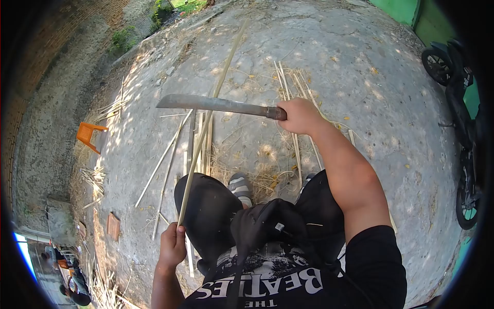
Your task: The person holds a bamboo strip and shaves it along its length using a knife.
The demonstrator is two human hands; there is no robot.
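Observation:
My right hand (298,116) is closed round the handle of a machete (216,104), whose broad blade points left. The blade lies across a long pale bamboo strip (194,159); whether the two touch, I cannot tell. Near my left knee, my left hand (173,245) grips the lower end of that strip, which slants up and away from me over the ground. Under and beside it, several cut strips (205,149) lie on the concrete between my legs and to the left.
More long strips (288,98) lie ahead on the right among dry shavings (262,170). At the left stand an orange plastic stool (90,136) and heaps of split pieces (93,179). A motorbike (460,113) is parked along the right. A brick (113,226) rests at lower left.

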